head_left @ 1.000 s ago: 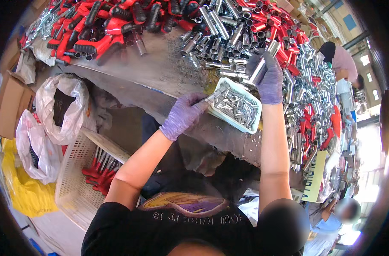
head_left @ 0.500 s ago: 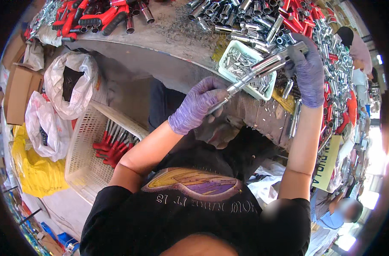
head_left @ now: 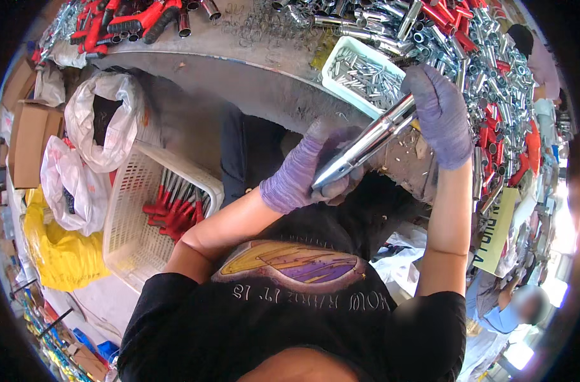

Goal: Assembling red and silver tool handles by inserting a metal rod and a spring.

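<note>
A shiny chrome metal tube piece [head_left: 369,141] slants between my gloved hands, above the bench's near edge. It seems to consist of parallel or nested tubes. My left hand [head_left: 309,167], in a purple glove with dark fingertips, curls round its lower end; some fingers are motion-blurred. At the upper end, the fingers of my right hand [head_left: 438,114] are closed on it in a matching glove. Just beyond the piece stands a pale green tray [head_left: 331,70] of small metal pins. The tray's near right corner is hidden behind the tube and right hand.
Heaped chrome tubes and red parts [head_left: 494,95] cover the bench's right side. Red-and-black handles [head_left: 140,22] lie at far left, loose springs [head_left: 252,28] beside them. A white crate [head_left: 127,235] of red-handled parts and open sacks [head_left: 105,121] stand at left. Two people are at right.
Both hands have come down and nearer with the tube piece. It now slants more steeply, its lower end held by the left hand. More of the pin tray shows.
</note>
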Motion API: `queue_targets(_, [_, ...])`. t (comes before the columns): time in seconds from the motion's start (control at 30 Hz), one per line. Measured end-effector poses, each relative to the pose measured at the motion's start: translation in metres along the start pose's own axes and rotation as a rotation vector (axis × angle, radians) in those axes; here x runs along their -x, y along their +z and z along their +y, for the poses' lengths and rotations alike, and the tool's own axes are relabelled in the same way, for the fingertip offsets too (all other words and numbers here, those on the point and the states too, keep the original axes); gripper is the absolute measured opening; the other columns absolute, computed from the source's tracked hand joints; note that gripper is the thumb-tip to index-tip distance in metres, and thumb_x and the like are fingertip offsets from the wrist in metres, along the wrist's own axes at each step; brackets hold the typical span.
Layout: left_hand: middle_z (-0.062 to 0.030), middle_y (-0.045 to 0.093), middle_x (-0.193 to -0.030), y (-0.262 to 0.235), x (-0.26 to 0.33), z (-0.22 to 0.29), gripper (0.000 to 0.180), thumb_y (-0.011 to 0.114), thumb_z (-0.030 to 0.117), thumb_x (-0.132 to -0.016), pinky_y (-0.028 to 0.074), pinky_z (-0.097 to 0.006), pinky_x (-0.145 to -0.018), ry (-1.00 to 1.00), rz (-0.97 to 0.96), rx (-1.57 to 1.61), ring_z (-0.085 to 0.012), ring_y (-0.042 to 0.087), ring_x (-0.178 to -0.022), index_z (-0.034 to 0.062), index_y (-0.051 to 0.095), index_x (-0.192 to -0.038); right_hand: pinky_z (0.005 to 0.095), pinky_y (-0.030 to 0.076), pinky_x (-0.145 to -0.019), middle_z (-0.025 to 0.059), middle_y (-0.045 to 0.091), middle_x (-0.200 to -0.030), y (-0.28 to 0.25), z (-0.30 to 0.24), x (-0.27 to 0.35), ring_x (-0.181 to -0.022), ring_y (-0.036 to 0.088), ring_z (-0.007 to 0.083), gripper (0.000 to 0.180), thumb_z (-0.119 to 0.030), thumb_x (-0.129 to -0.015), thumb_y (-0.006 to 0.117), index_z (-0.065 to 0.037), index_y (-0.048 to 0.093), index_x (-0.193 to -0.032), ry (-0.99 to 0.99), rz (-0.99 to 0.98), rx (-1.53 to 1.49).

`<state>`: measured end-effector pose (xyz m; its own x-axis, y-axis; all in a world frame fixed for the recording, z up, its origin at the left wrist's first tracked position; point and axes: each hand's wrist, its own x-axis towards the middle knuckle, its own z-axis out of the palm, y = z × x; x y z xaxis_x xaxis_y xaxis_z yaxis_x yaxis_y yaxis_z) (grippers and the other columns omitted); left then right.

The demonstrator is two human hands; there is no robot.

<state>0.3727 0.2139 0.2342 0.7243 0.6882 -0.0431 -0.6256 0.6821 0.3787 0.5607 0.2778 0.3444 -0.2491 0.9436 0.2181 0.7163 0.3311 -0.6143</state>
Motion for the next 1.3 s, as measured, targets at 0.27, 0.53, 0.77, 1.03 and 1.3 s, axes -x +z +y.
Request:
queue_targets(0.27, [-0.0055,0.059,-0.074,0.021,0.007,-0.023,0.059,0.064,0.05,-0.08,0.031,-0.018,-0.035,0.12,0.203,-0.132,-0.0084,0.044,-0.041,0.0106,0.048,-0.121,0.0438,0.048,-0.061,0.0226,0.059,-0.072,0.047,0.003,0.025,-0.072,0.06,0.0405,0.031,-0.032,-0.091,0.051,-0.002,0.061,-0.09,0.014,-0.009,0.09])
queue_targets(0.53, [-0.0027,0.054,-0.068,-0.001,0.004,-0.015,0.034,0.058,0.03,-0.089,0.03,-0.019,-0.033,0.009,0.11,-0.315,-0.0065,0.045,-0.042,0.0082,0.05,-0.114,0.0372,0.049,-0.068,0.0201,0.063,-0.08,0.03,0.024,0.021,-0.077,0.063,0.0353,0.033,-0.033,-0.09,0.055,-0.003,0.063,-0.098,0.138,-0.171,-0.107])
queue_targets(0.77, [-0.0032,0.054,-0.065,-0.015,0.003,-0.025,0.03,0.061,0.031,-0.087,0.027,-0.02,-0.034,-0.068,0.301,-0.223,-0.0083,0.042,-0.039,0.0096,0.052,-0.107,0.0381,0.048,-0.083,0.0102,0.065,-0.1,0.029,0.067,-0.035,-0.092,0.06,0.031,0.022,-0.022,-0.086,0.055,-0.01,0.065,-0.103,-0.185,-0.273,0.588])
queue_targets(1.03, [-0.004,0.054,-0.065,-0.023,0.011,-0.019,0.027,0.06,0.031,-0.088,0.028,-0.02,-0.034,-0.022,0.328,-0.211,-0.0089,0.042,-0.04,0.0091,0.054,-0.102,0.0407,0.047,-0.083,0.0153,0.063,-0.093,0.059,0.068,-0.079,-0.093,0.06,0.0322,0.019,-0.009,-0.08,0.052,-0.006,0.063,-0.095,-0.223,-0.59,0.939])
queue_targets(1.3, [-0.0016,0.054,-0.063,-0.034,0.017,-0.006,0.029,0.061,0.031,-0.088,0.047,-0.024,-0.042,0.036,0.235,-0.189,-0.0074,0.046,-0.041,0.0066,0.052,-0.102,0.0318,0.05,-0.072,0.0092,0.063,-0.086,0.028,0.014,-0.02,-0.077,0.062,0.0262,0.019,-0.007,-0.082,0.058,-0.004,0.064,-0.1,-0.011,-0.24,0.04])
